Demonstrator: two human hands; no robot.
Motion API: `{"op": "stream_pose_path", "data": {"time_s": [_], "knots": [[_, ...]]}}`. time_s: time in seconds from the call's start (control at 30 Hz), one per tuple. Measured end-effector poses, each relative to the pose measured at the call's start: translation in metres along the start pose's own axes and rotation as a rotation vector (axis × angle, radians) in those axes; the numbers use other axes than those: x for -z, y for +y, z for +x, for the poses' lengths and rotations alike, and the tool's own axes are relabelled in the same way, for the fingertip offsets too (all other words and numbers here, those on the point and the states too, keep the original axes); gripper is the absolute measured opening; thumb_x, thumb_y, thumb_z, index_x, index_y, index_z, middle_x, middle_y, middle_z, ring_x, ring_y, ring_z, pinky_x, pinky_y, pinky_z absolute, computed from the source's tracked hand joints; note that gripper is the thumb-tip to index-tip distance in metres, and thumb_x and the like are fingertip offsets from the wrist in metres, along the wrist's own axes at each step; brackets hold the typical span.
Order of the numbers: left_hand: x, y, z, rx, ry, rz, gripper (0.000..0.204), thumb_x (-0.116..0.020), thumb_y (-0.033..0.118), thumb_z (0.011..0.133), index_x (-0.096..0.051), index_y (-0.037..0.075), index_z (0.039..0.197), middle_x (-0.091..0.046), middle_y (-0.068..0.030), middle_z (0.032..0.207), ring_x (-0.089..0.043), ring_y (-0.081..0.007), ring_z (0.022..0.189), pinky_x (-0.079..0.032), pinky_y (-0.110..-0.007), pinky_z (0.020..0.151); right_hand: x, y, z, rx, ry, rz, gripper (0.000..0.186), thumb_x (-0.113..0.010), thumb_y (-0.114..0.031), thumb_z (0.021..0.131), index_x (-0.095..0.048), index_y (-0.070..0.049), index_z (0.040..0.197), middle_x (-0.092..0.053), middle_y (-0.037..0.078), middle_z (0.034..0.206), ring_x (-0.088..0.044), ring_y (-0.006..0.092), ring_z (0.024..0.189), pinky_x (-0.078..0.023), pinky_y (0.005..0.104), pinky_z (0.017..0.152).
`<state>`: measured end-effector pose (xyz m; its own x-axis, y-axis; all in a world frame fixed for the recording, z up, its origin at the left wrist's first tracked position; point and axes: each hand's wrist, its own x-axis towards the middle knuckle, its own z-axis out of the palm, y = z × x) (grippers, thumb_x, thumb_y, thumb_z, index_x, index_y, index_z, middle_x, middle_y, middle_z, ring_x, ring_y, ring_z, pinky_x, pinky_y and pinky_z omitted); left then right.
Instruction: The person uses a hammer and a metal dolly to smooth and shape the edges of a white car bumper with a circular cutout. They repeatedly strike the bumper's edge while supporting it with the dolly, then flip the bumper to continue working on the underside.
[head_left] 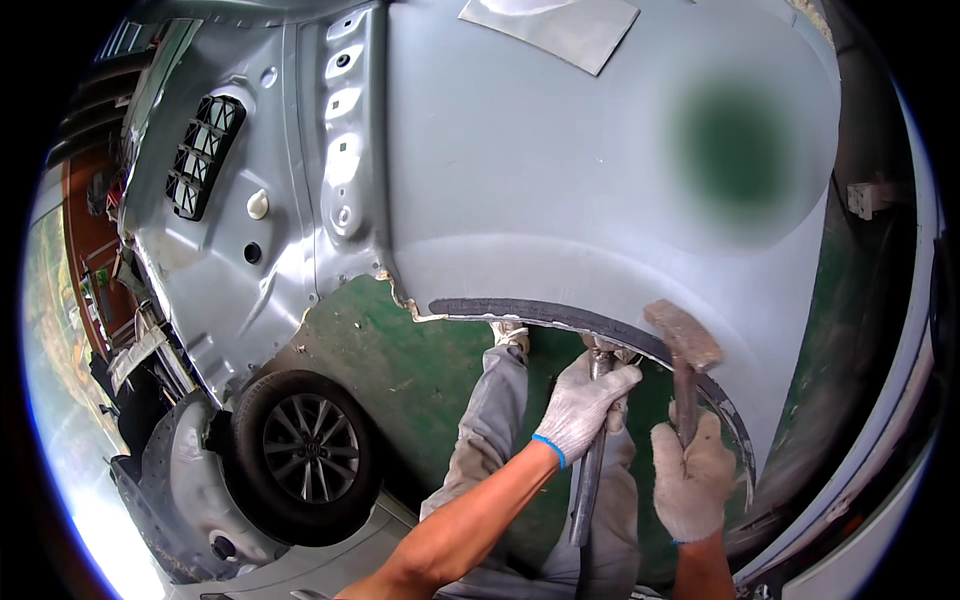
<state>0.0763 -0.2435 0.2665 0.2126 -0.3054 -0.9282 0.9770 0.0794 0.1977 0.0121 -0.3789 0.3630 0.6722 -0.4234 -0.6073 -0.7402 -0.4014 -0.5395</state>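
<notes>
My left hand [590, 405], in a white knit glove with a blue cuff, is closed around a long metal bar [587, 500], whose top meets the underside of the grey body panel's [510, 200] curved edge. My right hand [693, 475], also gloved, grips the handle of a hammer [683, 335]. The hammer's blurred head is over the edge, near a dark strip [530, 310] along the arch; I cannot tell if it touches.
A ribbed inner panel [280, 200] with a black grille [203, 155] adjoins at left. Below it are a wheel [305, 450] and body parts. A loose sheet [545, 25] lies on top. My legs [470, 450] stand on the green floor [370, 360].
</notes>
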Motion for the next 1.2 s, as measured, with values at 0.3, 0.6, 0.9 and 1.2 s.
{"op": "stream_pose_path", "data": {"time_s": [0.3, 0.6, 0.9, 1.2], "knots": [[0.004, -0.001, 0.003, 0.006, -0.024, 0.053, 0.022, -0.07, 0.02, 0.096, -0.055, 0.004, 0.101, -0.053, -0.0019, 0.068, -0.051, -0.0101, 0.051, -0.043, -0.027, 0.046, -0.002, -0.009, 0.001, 0.0, 0.006, -0.028, 0.031, -0.071, -0.016, 0.093, -0.064, 0.001, 0.118, -0.071, 0.015, 0.08, -0.072, 0.0265, 0.069, -0.056, 0.0358, 0.068], [0.009, -0.005, 0.003, 0.028, 0.009, 0.032, 0.021, -0.069, 0.018, 0.094, -0.055, 0.004, 0.099, -0.054, -0.0018, 0.068, -0.052, -0.0104, 0.049, -0.043, -0.027, 0.045, -0.009, 0.005, 0.002, 0.024, -0.027, -0.126, 0.029, -0.072, -0.02, 0.093, -0.064, 0.003, 0.109, -0.071, 0.017, 0.08, -0.072, 0.0332, 0.07, -0.056, 0.0407, 0.066], [0.003, -0.001, 0.004, 0.001, -0.012, 0.096, 0.022, -0.07, 0.019, 0.095, -0.055, 0.003, 0.099, -0.055, -0.0022, 0.069, -0.052, -0.0099, 0.051, -0.043, -0.027, 0.046, -0.007, 0.007, 0.008, -0.026, -0.108, -0.224, 0.034, -0.074, -0.025, 0.091, -0.065, 0.001, 0.111, -0.072, 0.018, 0.08, -0.073, 0.035, 0.071, -0.057, 0.0411, 0.071], [-0.006, -0.006, 0.007, 0.005, -0.008, 0.119, 0.021, -0.071, 0.018, 0.095, -0.056, 0.005, 0.096, -0.055, -0.0016, 0.068, -0.052, -0.0099, 0.048, -0.044, -0.026, 0.044, 0.03, 0.037, -0.029, 0.004, 0.117, 0.507, 0.038, -0.056, 0.0, 0.091, -0.052, 0.002, 0.129, -0.06, 0.004, 0.08, -0.054, 0.0095, 0.062, -0.043, 0.0228, 0.054]]}}
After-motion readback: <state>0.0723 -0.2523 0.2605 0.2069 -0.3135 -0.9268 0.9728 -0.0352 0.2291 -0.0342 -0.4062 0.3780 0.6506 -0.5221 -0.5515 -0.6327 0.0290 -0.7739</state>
